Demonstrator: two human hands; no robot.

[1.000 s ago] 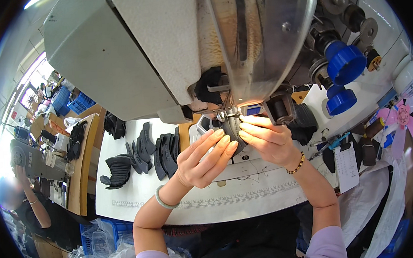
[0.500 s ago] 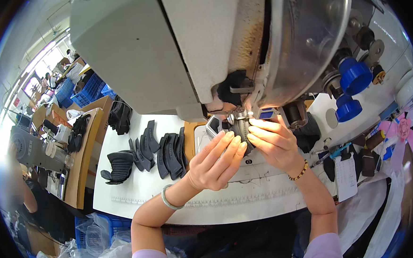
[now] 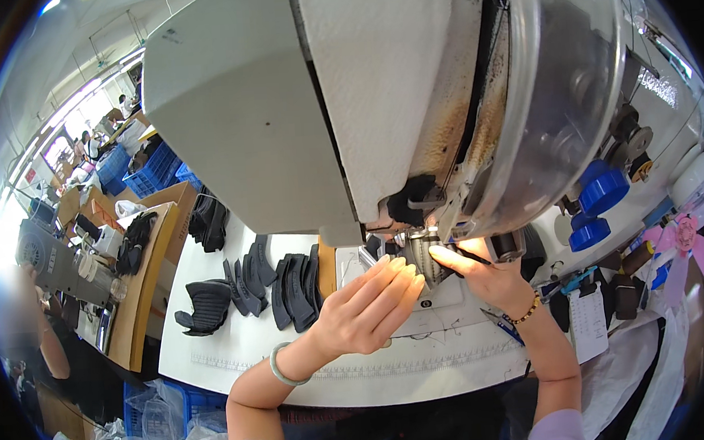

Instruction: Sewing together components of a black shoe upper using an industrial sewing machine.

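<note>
A dark grey, narrow curved padded piece (image 3: 428, 267) lies under the presser foot (image 3: 419, 238) of a large pale sewing machine (image 3: 257, 113). My left hand (image 3: 369, 309), with a pale bangle at the wrist, is closed at the piece's left edge, its fingers pressed together; the thumb is hidden. On the other side, my right hand (image 3: 497, 280) stretches its index finger onto the piece close to the foot. The remaining fingers of that hand are partly hidden behind it. A beaded bracelet circles the right wrist.
Dark curved pieces (image 3: 296, 292) and a ribbed dark piece (image 3: 205, 307) lie at the left on the white table (image 3: 241, 380). Blue-handled snips (image 3: 505, 327) rest by my right wrist. A pink fan (image 3: 683, 236) stands at right. Another person (image 3: 49, 343) sits at far left.
My right hand has shifted right and down, its index finger now extended alone. The left hand keeps its pose near the piece. Snips beside the right wrist now show. The view has tilted slightly.
</note>
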